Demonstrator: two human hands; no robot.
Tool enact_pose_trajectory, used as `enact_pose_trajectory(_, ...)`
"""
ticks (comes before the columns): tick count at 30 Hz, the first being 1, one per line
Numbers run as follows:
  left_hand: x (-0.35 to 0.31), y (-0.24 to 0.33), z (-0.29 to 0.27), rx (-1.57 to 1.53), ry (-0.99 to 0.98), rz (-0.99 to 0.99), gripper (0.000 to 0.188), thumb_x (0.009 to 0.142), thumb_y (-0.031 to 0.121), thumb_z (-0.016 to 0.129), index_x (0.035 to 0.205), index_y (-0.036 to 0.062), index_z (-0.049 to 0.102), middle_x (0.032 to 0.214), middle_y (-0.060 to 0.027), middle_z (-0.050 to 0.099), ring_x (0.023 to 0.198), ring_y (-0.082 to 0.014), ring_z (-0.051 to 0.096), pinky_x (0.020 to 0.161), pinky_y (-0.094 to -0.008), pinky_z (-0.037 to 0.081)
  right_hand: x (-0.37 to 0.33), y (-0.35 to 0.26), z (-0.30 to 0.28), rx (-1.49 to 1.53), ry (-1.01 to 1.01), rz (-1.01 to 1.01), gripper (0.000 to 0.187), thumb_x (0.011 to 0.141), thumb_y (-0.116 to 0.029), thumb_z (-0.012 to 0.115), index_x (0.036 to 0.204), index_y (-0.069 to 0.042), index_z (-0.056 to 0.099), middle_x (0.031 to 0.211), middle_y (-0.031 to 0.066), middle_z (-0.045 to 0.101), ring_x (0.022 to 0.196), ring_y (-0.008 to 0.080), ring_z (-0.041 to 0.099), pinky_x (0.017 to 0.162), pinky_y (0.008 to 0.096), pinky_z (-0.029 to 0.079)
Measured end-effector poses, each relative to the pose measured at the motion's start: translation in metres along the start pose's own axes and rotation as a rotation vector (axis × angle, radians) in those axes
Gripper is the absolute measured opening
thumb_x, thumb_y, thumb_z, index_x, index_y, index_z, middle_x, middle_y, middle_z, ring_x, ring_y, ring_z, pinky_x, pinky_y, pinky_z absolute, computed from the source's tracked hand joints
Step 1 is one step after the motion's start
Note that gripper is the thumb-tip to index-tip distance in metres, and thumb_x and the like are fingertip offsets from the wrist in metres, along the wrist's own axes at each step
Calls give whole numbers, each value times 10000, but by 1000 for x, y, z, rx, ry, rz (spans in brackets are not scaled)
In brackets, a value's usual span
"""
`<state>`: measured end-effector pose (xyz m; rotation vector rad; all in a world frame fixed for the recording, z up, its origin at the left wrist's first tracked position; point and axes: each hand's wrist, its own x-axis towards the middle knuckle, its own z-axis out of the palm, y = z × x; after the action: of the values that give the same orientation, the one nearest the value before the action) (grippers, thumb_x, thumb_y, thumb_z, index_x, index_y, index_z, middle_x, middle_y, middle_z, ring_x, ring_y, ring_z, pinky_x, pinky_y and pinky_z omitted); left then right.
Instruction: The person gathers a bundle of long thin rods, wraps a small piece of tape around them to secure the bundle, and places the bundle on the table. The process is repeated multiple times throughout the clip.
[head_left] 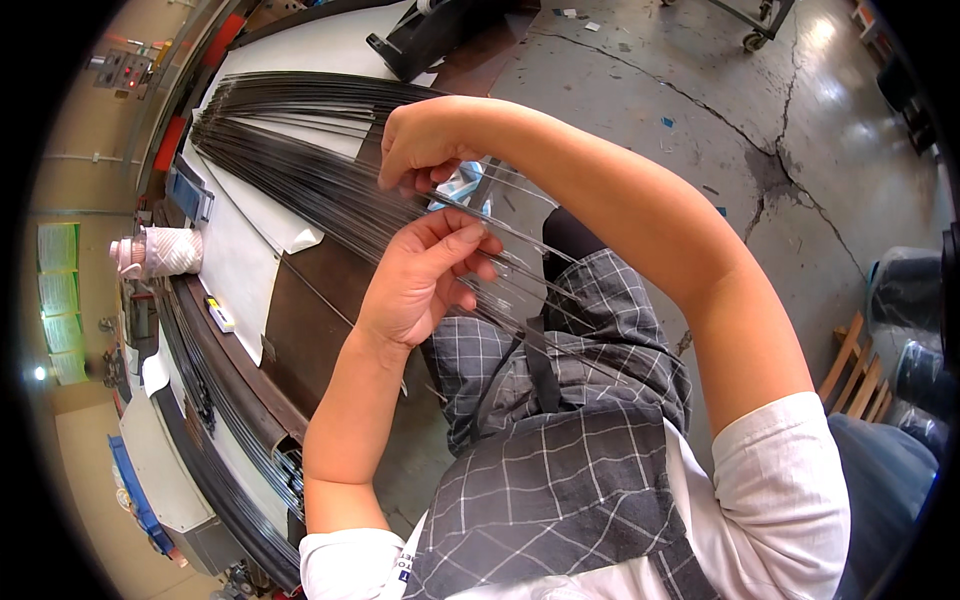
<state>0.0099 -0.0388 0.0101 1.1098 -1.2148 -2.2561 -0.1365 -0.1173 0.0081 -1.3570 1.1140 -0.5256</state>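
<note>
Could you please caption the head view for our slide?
Left hand and right hand handling long, thin dark strips fanned over a white sheet.
</note>
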Motion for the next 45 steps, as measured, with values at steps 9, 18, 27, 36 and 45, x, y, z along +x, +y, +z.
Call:
enact_pose_trajectory(9, 2, -1, -1, 1, 4, 1, 123, 873, 134, 568, 923, 27, 533, 863, -93, 612, 679, -116, 609, 411, -195, 481, 1, -1, 1, 4, 4, 23, 169, 736, -196, 661, 765, -30, 644, 714, 36, 625, 607, 89, 554, 509, 213, 432)
enact_pose_trajectory(18, 4, -1, 0, 4, 12, -12, 118, 873, 139, 571, 930, 42, 536, 849, -77, 618, 678, -110, 607, 417, -196, 474, -2, -2, 0, 11, 7, 19, 164, 730, -186, 667, 760, -26, 645, 708, 41, 624, 598, 90, 552, 506, 211, 434)
enact_pose_trajectory(27, 4, 0, 3, 44, 59, -27, 158, 866, 158, 578, 972, 48, 542, 847, -71, 628, 674, -109, 611, 410, -180, 444, -1, -4, 1, -6, 14, -9, 173, 719, -174, 655, 733, -3, 638, 687, 45, 617, 580, 101, 544, 493, 216, 442)
enact_pose_trajectory(36, -7, 1, 11, 71, 97, 43, 316, 860, 277, 495, 1052, 28, 520, 916, -114, 617, 658, -138, 612, 372, -189, 420, -11, -16, 5, 6, 91, -44, 177, 678, -159, 639, 704, 17, 642, 655, 48, 600, 499, 97, 511, 461, 201, 442)
enact_pose_trajectory(45, -10, -5, 1, -196, -39, 16, 458, 897, 384, 373, 882, -32, 564, 819, -142, 600, 616, -177, 590, 369, -217, 439, -3, -10, 6, -16, 122, -28, 187, 679, -175, 674, 698, 10, 652, 660, 52, 608, 557, 106, 553, 481, 203, 466)
